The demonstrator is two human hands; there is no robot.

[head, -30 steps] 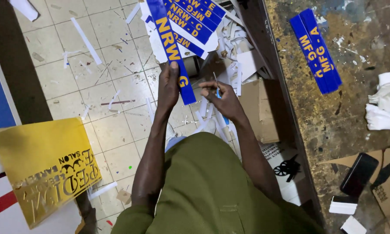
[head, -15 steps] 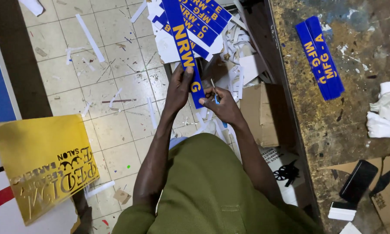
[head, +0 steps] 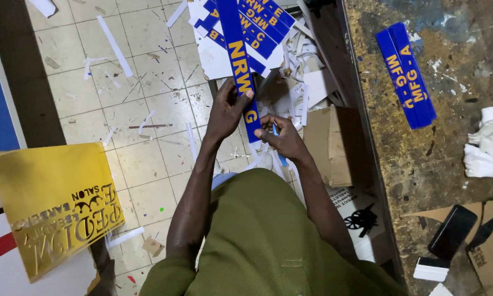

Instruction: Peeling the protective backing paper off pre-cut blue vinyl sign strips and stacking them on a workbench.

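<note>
My left hand (head: 228, 107) grips a long blue strip with yellow letters (head: 236, 55) by its edge, holding it out over the tiled floor. My right hand (head: 280, 137) touches the strip's near end and holds a small blue-handled tool (head: 276, 131). More blue lettered strips (head: 263, 22) lie just beyond, on white backing paper. My green shirt fills the bottom of the view.
Two blue lettered strips (head: 406, 74) lie on a worn workbench (head: 449, 164) at right, with white rags (head: 485, 151), a black phone (head: 451, 232) and a white block. A yellow cut-out sign (head: 54, 203) lies on the floor at left. Paper scraps and cardboard (head: 326, 145) litter the floor.
Both hands have shifted slightly along the blue strip; the left hand now pinches its edge higher, the right hand stays at the near end with the tool.
</note>
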